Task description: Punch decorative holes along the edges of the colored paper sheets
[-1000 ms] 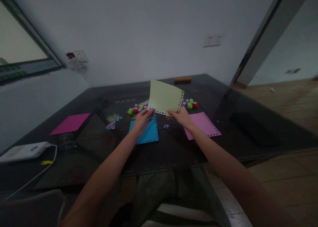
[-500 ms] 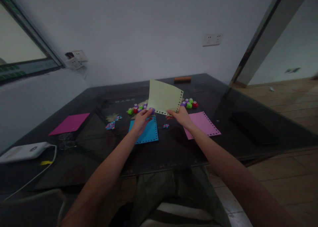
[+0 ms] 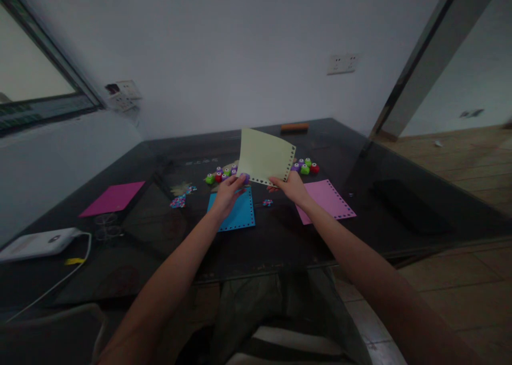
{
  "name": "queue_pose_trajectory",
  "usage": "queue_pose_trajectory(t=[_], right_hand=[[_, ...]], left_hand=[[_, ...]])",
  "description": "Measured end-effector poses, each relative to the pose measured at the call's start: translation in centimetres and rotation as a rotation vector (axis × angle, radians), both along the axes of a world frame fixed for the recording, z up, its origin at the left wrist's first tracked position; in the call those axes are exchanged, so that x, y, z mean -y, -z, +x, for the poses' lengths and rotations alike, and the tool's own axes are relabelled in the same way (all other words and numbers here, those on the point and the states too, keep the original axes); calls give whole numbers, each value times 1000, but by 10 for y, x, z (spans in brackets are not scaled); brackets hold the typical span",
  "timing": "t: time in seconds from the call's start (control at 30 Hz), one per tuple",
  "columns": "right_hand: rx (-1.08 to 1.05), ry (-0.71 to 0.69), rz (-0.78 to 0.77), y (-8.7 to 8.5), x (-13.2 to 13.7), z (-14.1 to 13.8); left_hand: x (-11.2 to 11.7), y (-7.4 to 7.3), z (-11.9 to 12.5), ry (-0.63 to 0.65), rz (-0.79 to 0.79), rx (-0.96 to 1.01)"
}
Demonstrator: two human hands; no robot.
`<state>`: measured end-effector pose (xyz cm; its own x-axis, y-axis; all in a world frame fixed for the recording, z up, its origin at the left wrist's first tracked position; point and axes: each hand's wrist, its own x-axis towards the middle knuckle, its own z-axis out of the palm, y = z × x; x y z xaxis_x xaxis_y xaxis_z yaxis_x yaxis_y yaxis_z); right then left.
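Observation:
A pale yellow sheet of paper (image 3: 264,154), with punched holes along its lower and right edges, is held up above the table, tilted and slightly curved. My left hand (image 3: 229,193) pinches its lower left corner, thumb on top. Around the lower right edge my right hand (image 3: 290,185) is closed, thumb in front and fingers behind. Below my left hand lies a blue punched sheet (image 3: 240,214), partly covered by it. A pink punched sheet (image 3: 326,199) lies under my right wrist. Small pink and blue pieces (image 3: 268,202) sit between the two sheets.
Round purple, green and red capsules (image 3: 305,169) stand behind the yellow sheet, with a similar cluster (image 3: 218,176) to its left. More small pieces (image 3: 178,201), a magenta sheet (image 3: 112,199) and a white power bank (image 3: 44,244) with a cable lie left. A dark case (image 3: 410,205) lies right.

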<state>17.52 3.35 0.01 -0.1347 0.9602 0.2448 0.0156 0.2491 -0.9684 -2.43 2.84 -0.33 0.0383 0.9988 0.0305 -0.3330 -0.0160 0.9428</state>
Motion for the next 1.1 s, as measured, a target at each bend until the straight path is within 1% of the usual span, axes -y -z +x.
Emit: queue_pose_trajectory(t=[0.33, 0.83, 1.1], right_hand=[[34, 0, 4, 0, -1, 1], [22, -14, 19, 1, -1, 2], [50, 4, 9, 2, -2, 1]], left_hand=[[-1, 1, -1, 0, -4, 5], [-1, 0, -1, 4, -1, 1], [0, 0, -1, -2, -3, 5]])
